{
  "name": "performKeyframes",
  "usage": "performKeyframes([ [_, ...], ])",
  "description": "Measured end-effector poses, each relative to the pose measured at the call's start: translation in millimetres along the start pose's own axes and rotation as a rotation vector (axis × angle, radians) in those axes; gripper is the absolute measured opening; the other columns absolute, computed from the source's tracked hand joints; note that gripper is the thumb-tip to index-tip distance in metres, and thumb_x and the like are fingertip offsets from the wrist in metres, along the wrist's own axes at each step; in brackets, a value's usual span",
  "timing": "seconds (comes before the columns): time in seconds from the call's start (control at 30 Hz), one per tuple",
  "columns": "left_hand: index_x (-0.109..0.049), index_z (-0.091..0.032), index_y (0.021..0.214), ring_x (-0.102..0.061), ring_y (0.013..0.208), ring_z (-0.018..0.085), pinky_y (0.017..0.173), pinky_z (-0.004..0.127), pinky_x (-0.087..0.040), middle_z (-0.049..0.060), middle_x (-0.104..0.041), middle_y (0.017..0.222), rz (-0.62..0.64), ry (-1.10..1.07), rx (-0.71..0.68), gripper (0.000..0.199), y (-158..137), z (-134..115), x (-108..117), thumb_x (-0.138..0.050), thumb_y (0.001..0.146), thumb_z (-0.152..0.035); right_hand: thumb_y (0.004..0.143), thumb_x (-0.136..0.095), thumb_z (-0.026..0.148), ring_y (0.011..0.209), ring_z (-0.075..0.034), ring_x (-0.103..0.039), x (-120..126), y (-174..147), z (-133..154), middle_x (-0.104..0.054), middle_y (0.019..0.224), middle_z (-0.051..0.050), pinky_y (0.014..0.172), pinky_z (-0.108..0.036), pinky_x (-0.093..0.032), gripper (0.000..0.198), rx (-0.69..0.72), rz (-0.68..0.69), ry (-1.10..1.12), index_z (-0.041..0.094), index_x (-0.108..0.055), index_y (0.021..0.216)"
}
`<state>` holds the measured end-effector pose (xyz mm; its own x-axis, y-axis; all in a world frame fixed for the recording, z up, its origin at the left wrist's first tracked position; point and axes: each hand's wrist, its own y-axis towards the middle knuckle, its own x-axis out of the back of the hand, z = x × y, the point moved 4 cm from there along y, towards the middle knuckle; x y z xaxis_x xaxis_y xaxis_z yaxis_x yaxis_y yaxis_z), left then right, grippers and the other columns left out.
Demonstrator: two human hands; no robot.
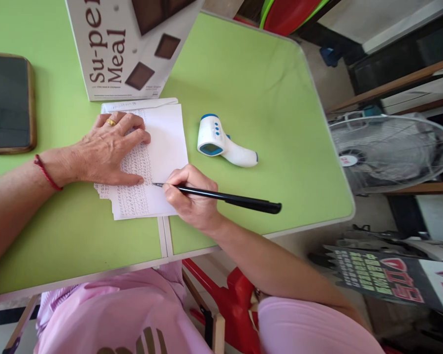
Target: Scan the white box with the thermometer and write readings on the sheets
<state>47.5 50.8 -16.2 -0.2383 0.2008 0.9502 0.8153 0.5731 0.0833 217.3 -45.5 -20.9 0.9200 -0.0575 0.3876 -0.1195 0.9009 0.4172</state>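
Note:
My left hand (112,145) lies spread over a small stack of white paper (166,132), pressing it against the green table. Rows of small handwriting cover the left part of the top sheet; its right part is blank. Between the thumb and fingers of my right hand (192,196) is a black pen (236,197), its tip touching or nearly touching the paper at the edge of the writing, close to my left thumb. Just beyond my right hand lies a white and blue infrared thermometer (223,142) on its side.
A "Su-per Meal" box (110,78) stands behind the paper. A phone (9,103) in a brown case lies at the far left of the green table (280,113). Off the table's right side are a fan (391,152) and a printed sign (384,275). A red chair (239,295) is below.

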Motion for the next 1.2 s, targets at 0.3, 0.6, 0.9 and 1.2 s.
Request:
performKeyframes([
  [0.3,-0.052,-0.023,0.126,-0.045,0.122,0.042,0.104,0.060,-0.033,0.015,-0.047,0.139,-0.015,0.000,-0.001,0.065,0.4,0.3,-0.9,-0.070,0.072,-0.056,0.082,-0.062,0.024,0.050,-0.008,-0.047,-1.1,-0.4,0.4,-0.049,0.054,0.008,0.049,-0.022,-0.040,0.019,-0.047,0.010,-0.083,0.024,-0.047,0.070],
  [0.6,-0.052,-0.025,0.123,-0.045,0.123,0.042,0.105,0.060,-0.032,0.013,-0.047,0.139,-0.048,-0.024,-0.015,0.063,-0.2,3.3,-4.4,-0.071,0.072,-0.056,0.083,-0.061,0.023,0.050,-0.008,-0.048,0.4,-0.9,0.0,-0.052,0.055,0.008,0.050,-0.022,-0.041,0.018,-0.051,0.010,-0.070,0.024,-0.048,0.071],
  [0.9,-0.053,-0.022,0.123,-0.047,0.121,0.042,0.104,0.061,-0.034,0.015,-0.049,0.136,-0.054,0.002,-0.030,0.064,-0.1,1.2,-2.0,-0.071,0.072,-0.056,0.083,-0.062,0.017,0.048,-0.006,-0.045,6.6,3.3,5.4,-0.053,0.060,0.008,0.048,-0.020,-0.039,0.014,0.037,-0.114,-0.080,0.023,-0.051,0.077],
  [1.2,-0.049,-0.023,0.096,-0.056,0.080,0.023,0.070,0.039,-0.049,0.006,-0.056,0.092,-0.682,-0.086,-0.155,0.019,-5.4,6.4,30.9,-0.057,0.089,-0.040,0.093,-0.052,0.013,0.084,-0.018,-0.065,24.4,36.6,11.7,-0.067,0.094,-0.008,0.072,-0.032,-0.054,0.017,0.299,0.158,-0.647,0.019,-0.065,0.103],
])
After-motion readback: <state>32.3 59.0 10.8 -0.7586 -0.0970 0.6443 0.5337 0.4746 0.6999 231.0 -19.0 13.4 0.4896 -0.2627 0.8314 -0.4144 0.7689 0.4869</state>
